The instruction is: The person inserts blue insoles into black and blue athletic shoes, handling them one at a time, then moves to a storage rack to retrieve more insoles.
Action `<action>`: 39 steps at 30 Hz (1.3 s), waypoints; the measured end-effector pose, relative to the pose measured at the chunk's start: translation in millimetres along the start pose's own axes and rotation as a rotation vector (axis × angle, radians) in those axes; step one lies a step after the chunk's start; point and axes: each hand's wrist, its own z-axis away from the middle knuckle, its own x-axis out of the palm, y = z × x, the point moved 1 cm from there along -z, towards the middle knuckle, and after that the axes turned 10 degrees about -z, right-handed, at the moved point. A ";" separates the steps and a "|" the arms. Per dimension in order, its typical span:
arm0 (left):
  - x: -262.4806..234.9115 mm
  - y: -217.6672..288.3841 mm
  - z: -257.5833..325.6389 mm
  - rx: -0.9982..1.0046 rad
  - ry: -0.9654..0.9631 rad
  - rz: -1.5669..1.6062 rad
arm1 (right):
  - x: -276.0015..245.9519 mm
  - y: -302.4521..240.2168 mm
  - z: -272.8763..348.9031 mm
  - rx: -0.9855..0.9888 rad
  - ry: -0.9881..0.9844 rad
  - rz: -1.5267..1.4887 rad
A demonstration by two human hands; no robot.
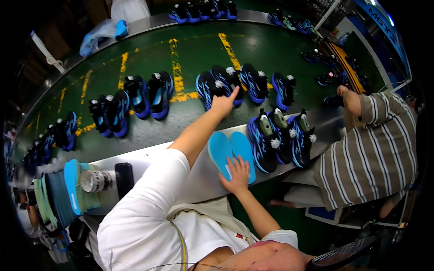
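Note:
My left hand (pixel 222 105) reaches over a pair of black sneakers with blue soles, its index finger stretched toward the right shoe (pixel 226 77) and its thumb spread by the left shoe (pixel 206 88). Nothing shows in its grip; the remaining fingers are partly hidden. My right hand (pixel 236 176) lies open, fingers spread, on a pair of bright blue insoles (pixel 219 147) on the metal ledge (pixel 194 180). Just right of the insoles stand several sneakers (pixel 263 142) with olive pieces in their openings.
More sneakers (pixel 160 95) stand along the green belt (pixel 190 54) with yellow marks. Stacked insoles (pixel 72 187), a tape roll (pixel 92 180) and a black phone-like slab (pixel 124 178) sit at left. A person in a striped shirt (pixel 366 153) works on the right.

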 end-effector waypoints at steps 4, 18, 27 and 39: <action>12.8 -2.4 -17.6 -0.075 0.006 0.078 | -3.5 -0.5 -0.2 0.007 0.004 -0.003; -83.4 -100.6 148.9 0.082 -0.078 0.559 | -5.9 12.1 -1.5 -0.018 -0.039 0.093; -42.1 -47.3 304.1 0.024 -0.098 0.420 | -22.1 -4.7 -29.7 0.211 -0.387 0.204; -17.4 -47.2 322.0 -0.052 0.718 0.097 | -116.0 -89.6 -53.4 0.049 0.096 -0.430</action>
